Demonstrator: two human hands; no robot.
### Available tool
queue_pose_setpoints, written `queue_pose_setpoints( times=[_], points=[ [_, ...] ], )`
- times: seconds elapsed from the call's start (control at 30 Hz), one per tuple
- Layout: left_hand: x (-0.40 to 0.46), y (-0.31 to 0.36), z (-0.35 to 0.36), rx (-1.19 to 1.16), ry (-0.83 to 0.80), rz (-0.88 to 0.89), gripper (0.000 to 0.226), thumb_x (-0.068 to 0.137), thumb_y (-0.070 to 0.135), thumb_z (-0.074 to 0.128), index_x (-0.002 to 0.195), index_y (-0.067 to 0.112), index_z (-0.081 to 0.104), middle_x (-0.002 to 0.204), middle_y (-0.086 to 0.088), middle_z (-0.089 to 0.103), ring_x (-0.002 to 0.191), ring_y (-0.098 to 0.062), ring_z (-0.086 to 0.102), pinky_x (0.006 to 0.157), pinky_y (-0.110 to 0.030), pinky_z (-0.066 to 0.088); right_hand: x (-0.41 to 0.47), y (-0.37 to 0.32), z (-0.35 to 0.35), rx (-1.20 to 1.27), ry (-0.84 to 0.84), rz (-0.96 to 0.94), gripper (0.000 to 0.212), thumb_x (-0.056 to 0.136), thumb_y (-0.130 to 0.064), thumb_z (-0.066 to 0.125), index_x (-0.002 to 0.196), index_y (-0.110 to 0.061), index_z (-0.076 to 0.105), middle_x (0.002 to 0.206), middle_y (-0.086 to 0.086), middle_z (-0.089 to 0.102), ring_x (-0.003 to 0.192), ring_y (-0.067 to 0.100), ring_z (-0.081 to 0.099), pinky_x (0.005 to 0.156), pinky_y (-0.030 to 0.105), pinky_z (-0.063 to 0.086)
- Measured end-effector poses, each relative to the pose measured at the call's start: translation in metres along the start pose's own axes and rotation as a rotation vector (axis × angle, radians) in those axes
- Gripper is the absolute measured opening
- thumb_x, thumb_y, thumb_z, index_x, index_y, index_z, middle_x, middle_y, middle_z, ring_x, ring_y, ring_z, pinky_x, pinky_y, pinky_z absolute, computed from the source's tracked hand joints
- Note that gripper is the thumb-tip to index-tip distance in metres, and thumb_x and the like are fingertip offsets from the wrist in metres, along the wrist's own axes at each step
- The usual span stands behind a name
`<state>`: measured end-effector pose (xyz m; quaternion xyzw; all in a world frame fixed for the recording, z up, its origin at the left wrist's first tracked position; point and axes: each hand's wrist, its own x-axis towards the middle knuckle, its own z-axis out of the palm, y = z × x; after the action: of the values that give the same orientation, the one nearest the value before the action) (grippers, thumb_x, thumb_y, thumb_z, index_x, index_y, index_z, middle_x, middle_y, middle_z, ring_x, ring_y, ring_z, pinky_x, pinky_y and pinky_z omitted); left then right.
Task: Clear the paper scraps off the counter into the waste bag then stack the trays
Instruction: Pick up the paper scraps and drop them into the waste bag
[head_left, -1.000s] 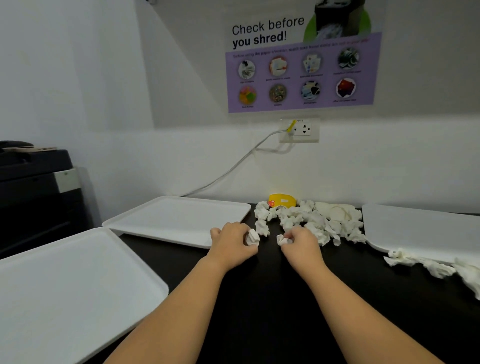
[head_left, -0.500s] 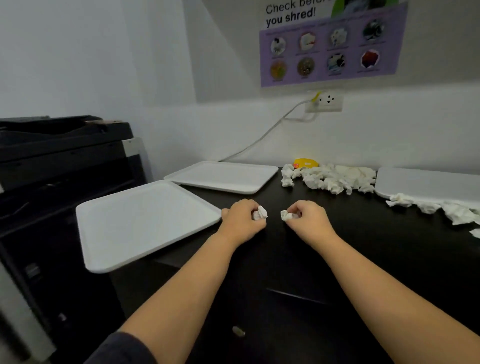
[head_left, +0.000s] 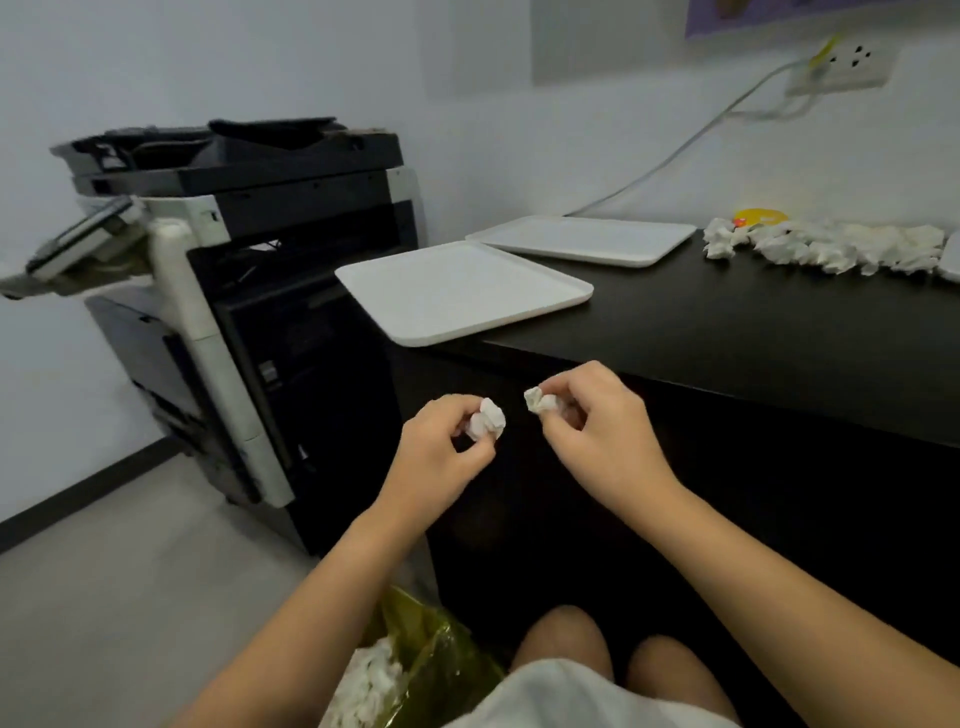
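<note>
**Inspector:** Largest item first. A black and grey copier (head_left: 244, 291) is standing on the floor at the left end of the dark worktop (head_left: 753, 332). No brand or label on it is coming through legibly.

**Clerk:** Trays?

**Inspector:** Two white trays are showing in full: the nearer tray (head_left: 462, 291) is overhanging the worktop's left end, and the farther tray (head_left: 582, 240) is lying behind it by the wall. Both are carrying nothing. A pale edge at the right border may be a third; I cannot tell.

**Clerk:** Containers with contents?

**Inspector:** One yellow waste bag (head_left: 431, 660) is sitting on the floor below the arms, mouth open, with white paper scraps lying inside. A heap of paper scraps (head_left: 831, 249) is lying on the worktop at the back right, too many to count, touching a small yellow object (head_left: 761, 215).

**Clerk:** Hands?

**Inspector:** The left hand (head_left: 441, 457) is pinching one crumpled scrap (head_left: 485, 418), fingers curled on it. The right hand (head_left: 602, 421) is pinching a second scrap (head_left: 540, 401) likewise. Both are hanging in front of the worktop, above the bag. The poster's writing is cropped and unreadable.
</note>
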<state>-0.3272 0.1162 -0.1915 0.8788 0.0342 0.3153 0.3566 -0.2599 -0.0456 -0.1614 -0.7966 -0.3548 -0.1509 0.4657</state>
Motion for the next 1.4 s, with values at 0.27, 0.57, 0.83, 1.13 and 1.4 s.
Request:
queue_pose_setpoints(
  times=[0.27,0.57,0.83,1.13,1.4],
  points=[
    [-0.111,-0.152,-0.038,-0.007,0.013,-0.585,0.035,0.083,0.011,0.066,0.115,0.025,0.056,0.102,0.011,0.06,0.095,-0.004,0.058,0.078,-0.013,0.044,-0.047,0.013,0.145,0.13,-0.507,0.349,0.021,0.086,-0.019,0.062,0.107,-0.017,0.063,0.097,-0.006,0.058,0.079,0.003,0.054,0.059,0.008,0.039],
    [-0.181,-0.249,-0.048,0.023,-0.018,-0.938,0.052,0.08,0.014,0.067,0.128,0.018,0.049,0.12,0.004,0.056,0.107,-0.016,0.058,0.09,-0.031,0.05,-0.073,0.033,0.285,0.185,-0.72,0.768,0.016,0.084,-0.02,0.065,0.099,-0.016,0.063,0.092,0.001,0.06,0.084,0.016,0.06,0.063,0.023,0.046],
    [-0.169,-0.284,-0.058,0.088,0.048,-0.987,0.043,0.081,0.015,0.07,0.122,0.014,0.056,0.115,0.005,0.055,0.104,-0.009,0.053,0.091,-0.023,0.042,-0.058,0.027,0.336,0.191,-0.864,0.68,0.047,0.091,-0.02,0.058,0.136,-0.017,0.046,0.137,0.001,0.051,0.117,0.014,0.051,0.093,0.023,0.043],
    [-0.143,-0.253,-0.064,0.111,0.11,-0.819,0.026,0.087,0.019,0.063,0.113,0.018,0.061,0.108,0.008,0.056,0.101,-0.007,0.052,0.085,-0.023,0.042,-0.029,0.032,0.308,0.271,-0.762,0.627,0.032,0.092,-0.009,0.055,0.124,-0.012,0.057,0.12,0.002,0.061,0.112,0.015,0.056,0.09,0.021,0.044],
    [-0.072,-0.156,-0.071,-0.057,0.273,-0.487,0.022,0.089,0.014,0.061,0.107,0.026,0.06,0.097,0.006,0.062,0.085,0.003,0.057,0.072,-0.009,0.044,0.017,-0.016,0.218,0.373,-0.677,0.34,0.026,0.093,-0.01,0.054,0.116,-0.015,0.063,0.112,-0.002,0.065,0.105,0.006,0.058,0.087,0.015,0.044]
  ],
)
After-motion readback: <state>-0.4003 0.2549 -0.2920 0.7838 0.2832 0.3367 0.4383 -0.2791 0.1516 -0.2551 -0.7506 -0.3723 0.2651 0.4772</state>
